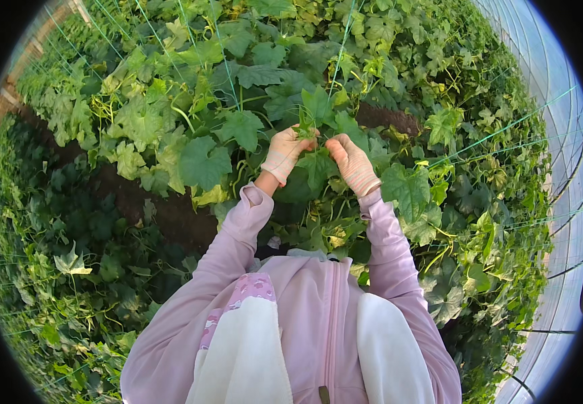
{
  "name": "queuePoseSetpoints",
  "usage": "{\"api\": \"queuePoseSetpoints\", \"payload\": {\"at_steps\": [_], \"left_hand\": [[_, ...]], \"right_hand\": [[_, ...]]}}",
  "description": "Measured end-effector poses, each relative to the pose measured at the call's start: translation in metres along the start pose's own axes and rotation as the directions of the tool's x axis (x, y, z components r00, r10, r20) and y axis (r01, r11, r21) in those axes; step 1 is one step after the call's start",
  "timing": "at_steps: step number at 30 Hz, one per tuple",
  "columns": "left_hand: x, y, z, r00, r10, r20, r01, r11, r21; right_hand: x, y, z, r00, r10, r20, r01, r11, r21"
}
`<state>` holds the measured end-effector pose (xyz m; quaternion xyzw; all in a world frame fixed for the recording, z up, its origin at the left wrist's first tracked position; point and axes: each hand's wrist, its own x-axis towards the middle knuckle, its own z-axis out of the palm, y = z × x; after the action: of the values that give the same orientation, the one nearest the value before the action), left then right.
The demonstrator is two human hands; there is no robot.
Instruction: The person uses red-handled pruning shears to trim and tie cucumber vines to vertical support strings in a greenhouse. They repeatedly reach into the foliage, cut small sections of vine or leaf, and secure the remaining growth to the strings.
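My left hand [287,151], in a light knitted work glove with striped cuff, has its fingers closed around the leafy tip of a climbing vine [307,130]. Close to its right, my right hand [350,161], gloved alike, has thumb and fingers together beside the same shoot; whether it pinches a stem or string is too small to tell. A broad green leaf [317,169] hangs between and below both hands. A green string [341,55] runs upward from the foliage just above my hands.
Dense vines with lobed leaves [204,162] surround me. More green strings [224,55] rise ahead, and others [503,129] slant across on the right. Bare dark soil [170,214] shows at the left. Plastic greenhouse film [564,177] curves along the right side.
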<state>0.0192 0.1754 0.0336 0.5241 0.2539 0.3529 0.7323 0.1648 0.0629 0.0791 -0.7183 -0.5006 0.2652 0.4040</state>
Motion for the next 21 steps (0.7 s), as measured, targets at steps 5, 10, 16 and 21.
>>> {"api": "queuePoseSetpoints", "payload": {"at_steps": [5,10,16,21], "left_hand": [[-0.002,-0.006,-0.001,0.996,0.07,0.062,-0.059,0.985,-0.164],[-0.004,-0.006,0.001,0.988,0.107,0.108,-0.092,0.986,-0.136],[-0.003,-0.002,0.005,0.991,0.1,0.09,-0.106,0.992,0.064],[-0.011,0.022,0.022,0.99,0.079,0.114,-0.117,0.921,0.373]], "right_hand": [[-0.003,-0.014,-0.001,0.999,0.032,0.037,-0.03,0.998,-0.05],[-0.002,-0.005,0.003,0.999,0.027,0.029,-0.028,0.998,0.049],[-0.002,-0.004,0.007,0.973,0.188,-0.13,-0.023,0.648,0.761],[0.008,-0.004,0.005,0.999,-0.018,-0.041,0.039,0.783,0.621]]}}
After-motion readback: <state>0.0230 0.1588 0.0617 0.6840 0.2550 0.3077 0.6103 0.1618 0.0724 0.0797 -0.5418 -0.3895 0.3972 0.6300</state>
